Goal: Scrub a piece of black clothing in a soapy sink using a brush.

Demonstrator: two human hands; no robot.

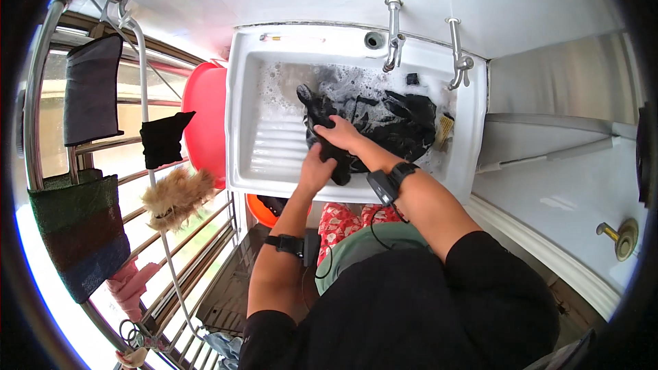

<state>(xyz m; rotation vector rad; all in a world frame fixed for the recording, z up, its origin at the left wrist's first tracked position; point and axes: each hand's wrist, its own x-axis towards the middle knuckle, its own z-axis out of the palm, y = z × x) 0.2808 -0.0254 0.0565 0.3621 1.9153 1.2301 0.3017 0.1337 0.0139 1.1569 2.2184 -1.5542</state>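
Note:
A wet black cloth (315, 108), perhaps a garment, lies bunched beside the ridged washboard part of a white sink (234, 116). My right hand (340, 134) grips its middle from the right, thumb apart from the fingers. Just below and to the left, my left hand (317, 170) holds the near edge of the same cloth, its fingers partly hidden by the fabric. More black cloth (415, 118) lies soaking in grey, sudsy water to the right. A small black piece (412, 79) sits by the far right corner of the basin.
Two metal taps (393, 34) (457, 55) reach over the far rim. A thin stick-like item (274, 38) lies on the ledge. A pale yellowish object (445, 127) is at the right wall. Left stand a red basin (205, 120), an orange bucket (259, 211) and hanging cloths (94, 89).

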